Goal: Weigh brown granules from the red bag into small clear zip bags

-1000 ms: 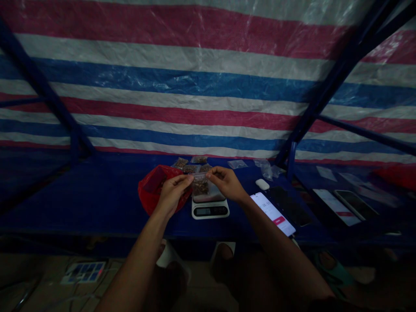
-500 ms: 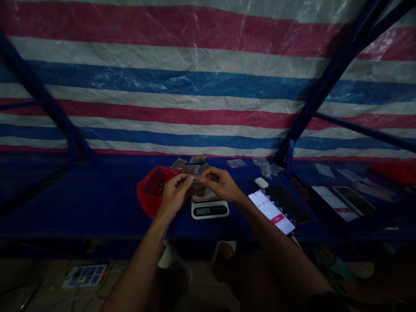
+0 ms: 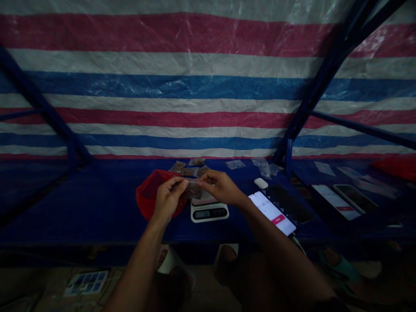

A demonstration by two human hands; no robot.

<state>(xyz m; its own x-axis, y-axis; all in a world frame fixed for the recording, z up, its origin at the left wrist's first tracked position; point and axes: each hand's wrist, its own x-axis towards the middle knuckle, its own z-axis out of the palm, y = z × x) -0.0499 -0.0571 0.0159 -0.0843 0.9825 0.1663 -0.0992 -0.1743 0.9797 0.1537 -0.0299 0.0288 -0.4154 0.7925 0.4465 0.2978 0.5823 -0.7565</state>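
Between my two hands hangs a small clear plastic bag (image 3: 194,191) with brown bits inside, too dim to name. My left hand (image 3: 169,197) pinches its top left corner between thumb and fingers. At the top right edge, my right hand (image 3: 220,186) grips it the same way. Just below the bag stands a white digital scale (image 3: 209,213), its display facing me and its plate partly covered. A red plastic bag (image 3: 147,195) sits open behind my left hand. Several filled small bags (image 3: 178,166) lie beyond my hands.
All this rests on a blue table (image 3: 97,208). To the right lie flat clear bags (image 3: 235,164), a white earphone case (image 3: 261,183) and a lit phone (image 3: 273,214). Blue posts (image 3: 287,151) rise before a striped sheet (image 3: 195,86). A power strip (image 3: 86,282) lies on the floor.
Both hands still hold the small bag, which has shifted slightly left and down. My left hand has moved a little left. The whole view has tilted slightly.
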